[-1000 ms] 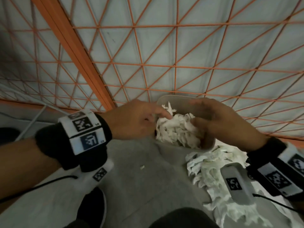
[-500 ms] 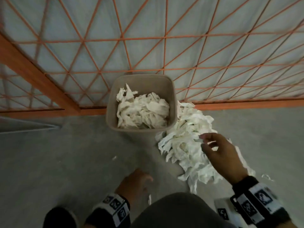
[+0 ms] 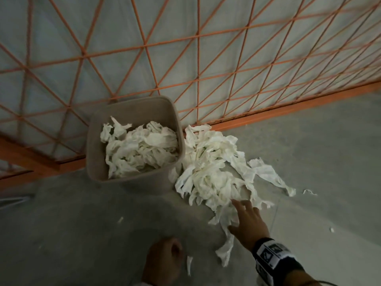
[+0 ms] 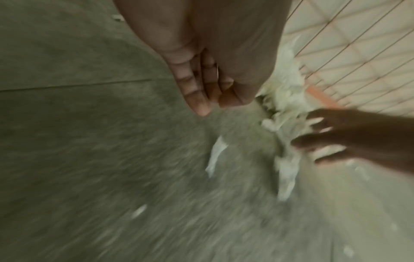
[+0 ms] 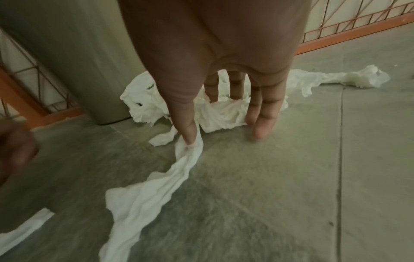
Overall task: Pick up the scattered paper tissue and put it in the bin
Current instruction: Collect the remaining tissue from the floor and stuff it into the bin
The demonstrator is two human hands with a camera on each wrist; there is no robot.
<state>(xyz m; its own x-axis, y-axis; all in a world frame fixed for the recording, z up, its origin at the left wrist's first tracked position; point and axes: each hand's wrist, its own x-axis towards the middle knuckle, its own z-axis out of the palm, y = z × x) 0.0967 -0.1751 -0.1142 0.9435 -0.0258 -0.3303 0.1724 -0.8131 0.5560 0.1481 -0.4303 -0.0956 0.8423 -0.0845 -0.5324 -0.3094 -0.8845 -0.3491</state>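
A beige bin [image 3: 91, 162] stands against the orange lattice fence, filled with white torn tissue [image 3: 142, 149]. A larger pile of tissue strips [image 3: 214, 168] lies on the floor just right of the bin. My right hand [image 3: 245, 215] lies on the pile's near edge with spread, straight fingers [image 5: 262, 124]; the thumb presses a long strip [image 5: 145, 203]. My left hand [image 3: 165, 259] hovers low near my body, fingers [image 4: 197, 99] loosely curled, holding nothing. A small strip [image 4: 216, 156] lies on the floor between the hands.
The orange lattice fence [image 3: 198, 79] with its base rail [image 3: 288, 112] runs behind the bin and pile. Small tissue scraps [image 3: 309, 191] dot the grey concrete floor to the right, and another scrap [image 3: 120, 219] lies to the left.
Both hands have left the bin and dropped toward the floor. The right hand has come down onto the pile's near edge; the left hand has drawn back toward my body.
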